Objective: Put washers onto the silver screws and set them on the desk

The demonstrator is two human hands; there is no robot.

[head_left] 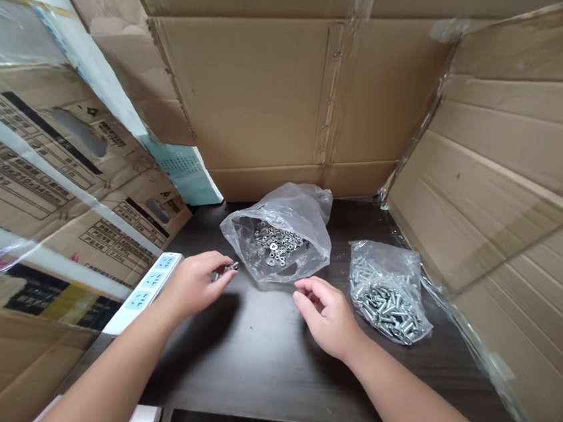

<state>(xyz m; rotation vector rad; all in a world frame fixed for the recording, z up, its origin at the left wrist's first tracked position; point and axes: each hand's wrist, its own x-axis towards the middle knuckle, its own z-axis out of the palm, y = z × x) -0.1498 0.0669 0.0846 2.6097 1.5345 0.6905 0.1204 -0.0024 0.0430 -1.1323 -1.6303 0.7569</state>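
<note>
My left hand (202,283) is closed around small metal hardware pieces (230,268), held between thumb and fingers left of the open plastic bag. Their exact kind is hard to make out. In that clear bag (253,218) lie loose metal washers (281,243), its mouth facing me. My right hand (328,318) is at the bag's front right edge, fingers curled and thumb close to the forefinger. Whatever may be between those fingertips is hidden. To its right sits a second clear bag (388,252), filled with metal screws or similar short cylinders (392,310).
Cardboard walls (253,94) enclose the dark tabletop (249,375) at the back and sides. A white power strip (153,285) runs along the left, beside my left forearm. Behind it, a pale green printed booklet or box (189,174) leans at the back left.
</note>
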